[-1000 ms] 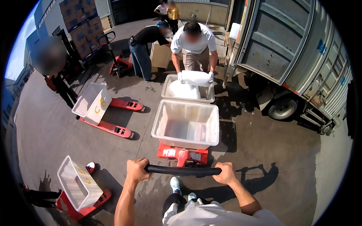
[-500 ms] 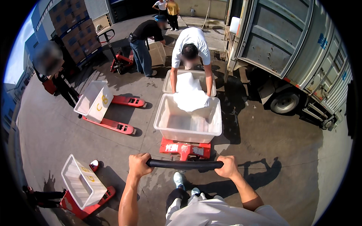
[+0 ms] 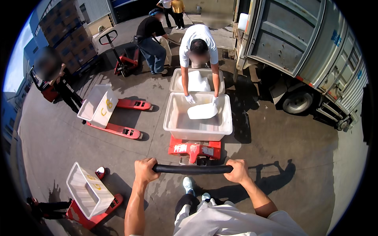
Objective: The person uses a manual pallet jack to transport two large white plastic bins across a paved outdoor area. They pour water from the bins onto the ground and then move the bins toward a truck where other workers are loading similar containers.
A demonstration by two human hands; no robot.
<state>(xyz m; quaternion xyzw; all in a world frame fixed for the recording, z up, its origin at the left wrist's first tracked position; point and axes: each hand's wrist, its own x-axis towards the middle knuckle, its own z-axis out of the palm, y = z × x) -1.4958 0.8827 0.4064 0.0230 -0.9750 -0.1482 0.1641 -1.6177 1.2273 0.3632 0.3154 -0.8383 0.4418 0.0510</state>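
Observation:
My left hand (image 3: 146,170) is closed round the left end of a black pallet jack handle (image 3: 193,169), and my right hand (image 3: 237,171) grips its right end. Beyond the handle is the red body of the pallet jack (image 3: 194,149), with a white plastic tub (image 3: 197,135) just past it. Inside this tub a white block (image 3: 202,111) lies tilted. A co-worker in a white shirt (image 3: 199,35) leans over from the far side, gloved hands low over the tub, one touching the block. Another tub (image 3: 175,74) behind it holds a white lump (image 3: 197,82).
To the left, a tub with yellow marking (image 3: 98,106) stands on a red pallet jack (image 3: 118,129); another tub (image 3: 88,192) is at lower left. A truck (image 3: 291,35) is parked at right. Someone in black (image 3: 151,29) bends over a box; more people stand around.
The co-worker has moved the white block from the tubs' shared edge down into the near tub. The near tub appears slightly farther away. My hands keep their grip on the handle.

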